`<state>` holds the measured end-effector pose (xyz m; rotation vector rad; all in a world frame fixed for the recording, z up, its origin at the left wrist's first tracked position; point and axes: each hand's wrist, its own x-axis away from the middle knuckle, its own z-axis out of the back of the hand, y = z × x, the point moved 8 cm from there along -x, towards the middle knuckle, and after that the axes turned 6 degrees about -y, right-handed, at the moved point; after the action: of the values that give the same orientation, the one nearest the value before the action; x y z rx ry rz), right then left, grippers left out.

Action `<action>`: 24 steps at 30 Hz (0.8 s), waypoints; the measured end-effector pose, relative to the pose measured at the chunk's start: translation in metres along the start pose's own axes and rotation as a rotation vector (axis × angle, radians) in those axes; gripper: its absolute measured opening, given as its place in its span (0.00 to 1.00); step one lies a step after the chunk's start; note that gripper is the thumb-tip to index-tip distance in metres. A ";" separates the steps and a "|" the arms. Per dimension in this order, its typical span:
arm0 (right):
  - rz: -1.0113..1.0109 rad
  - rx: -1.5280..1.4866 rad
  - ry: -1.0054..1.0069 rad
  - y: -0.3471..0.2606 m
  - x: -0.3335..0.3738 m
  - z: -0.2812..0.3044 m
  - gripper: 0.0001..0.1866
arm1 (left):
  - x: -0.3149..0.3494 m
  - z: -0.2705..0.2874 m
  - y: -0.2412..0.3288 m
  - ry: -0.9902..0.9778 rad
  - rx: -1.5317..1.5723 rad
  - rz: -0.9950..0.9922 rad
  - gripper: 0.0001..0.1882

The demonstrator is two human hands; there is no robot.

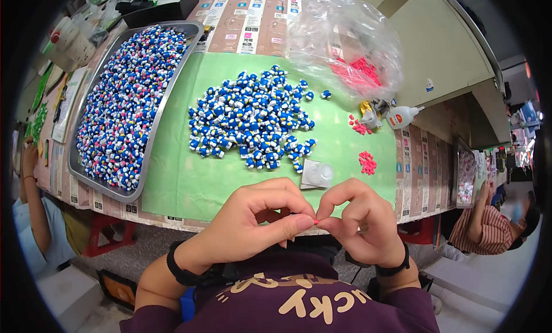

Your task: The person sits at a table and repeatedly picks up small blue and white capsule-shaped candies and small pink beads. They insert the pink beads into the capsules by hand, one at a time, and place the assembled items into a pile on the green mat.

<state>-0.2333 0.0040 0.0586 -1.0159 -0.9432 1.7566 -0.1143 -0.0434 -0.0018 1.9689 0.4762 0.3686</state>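
Left hand (259,215) and right hand (368,221) meet at the near edge of the bench (425,172), fingers pinching a tiny pink piece (315,221) between them! Beyond, blue-and-white figures (247,114) heap on the green mat (172,183), pink bits (368,163) sit right, and a metal tray (123,194) brims at left.

Left grip (253,217) and right grip (368,222) on one pink piece (315,221)

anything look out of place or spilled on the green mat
Nothing looks clearly spilled or damaged. One small oddity: a blue-and-white piece lies on its own, apart from the heap of similar ones, near the clear plastic bag.
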 end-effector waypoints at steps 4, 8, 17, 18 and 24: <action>-0.041 0.077 -0.052 -0.004 -0.003 0.001 0.15 | -0.003 0.000 -0.003 0.021 -0.007 0.027 0.04; -0.068 0.218 -0.087 0.004 -0.011 0.015 0.15 | -0.002 0.006 -0.005 0.097 -0.036 -0.016 0.08; -0.260 0.473 -0.245 0.054 -0.026 0.033 0.11 | 0.015 0.043 0.002 0.266 0.034 -0.025 0.11; -0.253 0.511 -0.247 0.054 -0.027 0.032 0.11 | 0.015 0.045 0.002 0.281 0.026 -0.053 0.11; -0.291 0.477 -0.199 0.049 -0.028 0.035 0.12 | 0.013 0.046 -0.002 0.197 -0.006 -0.114 0.14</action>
<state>-0.2721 -0.0441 0.0352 -0.3845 -0.6969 1.7357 -0.0826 -0.0726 -0.0225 1.8987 0.7096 0.4926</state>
